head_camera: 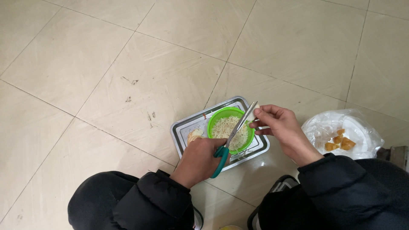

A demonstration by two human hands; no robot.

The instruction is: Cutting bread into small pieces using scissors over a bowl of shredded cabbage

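Two hands: both were at work over a metal tray (180, 133) on the floor.
Floor: large cream tiles (85, 64) with dark grout lines and a few small dark marks.
Left hand (199, 160): closed around the green handles of scissors (233, 136), blades angled up over the bowl.
Right hand (282, 129): fingers pinched together on a small pale piece of food (252, 114) at the blade tips.
Green bowl (221, 114): sat in the tray, holding pale shredded strips.
Right side: a clear plastic bag (328, 125) with orange-brown chunks lay near the tray.
Sleeves: dark padded jacket.
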